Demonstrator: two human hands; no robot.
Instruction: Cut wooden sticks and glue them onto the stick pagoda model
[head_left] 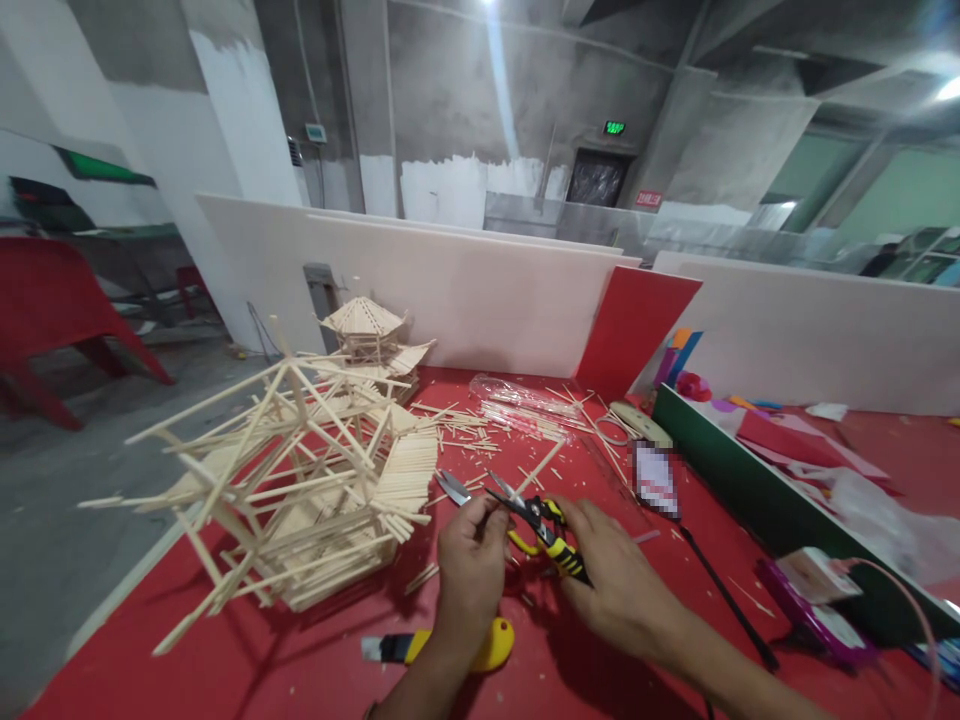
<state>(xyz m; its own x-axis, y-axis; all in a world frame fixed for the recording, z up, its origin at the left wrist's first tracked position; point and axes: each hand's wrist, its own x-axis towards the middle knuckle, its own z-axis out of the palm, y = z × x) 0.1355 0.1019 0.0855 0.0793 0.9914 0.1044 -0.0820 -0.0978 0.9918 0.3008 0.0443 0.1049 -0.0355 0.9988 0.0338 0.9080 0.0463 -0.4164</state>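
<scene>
My left hand (471,560) is closed in a pinch on a thin wooden stick (541,467), which slants up to the right past the blades of the shears. Black-and-yellow-handled shears (556,548) are in my right hand (616,575), their blades parted close to my left fingertips. Behind my left hand, a second pair of silver-bladed scissors (453,488) lies partly hidden on the red table. A yellow utility knife (491,645) rests under my left wrist. To the left stands a pavilion-like stick model (330,490) with an open roof frame.
A smaller stick pavilion (365,325) stands behind the large one. Loose sticks and a clear plastic bag (525,405) are scattered beyond my hands. A green board (750,490) edges the right side, near a purple-framed device (821,620). White panels (510,290) rise at the back.
</scene>
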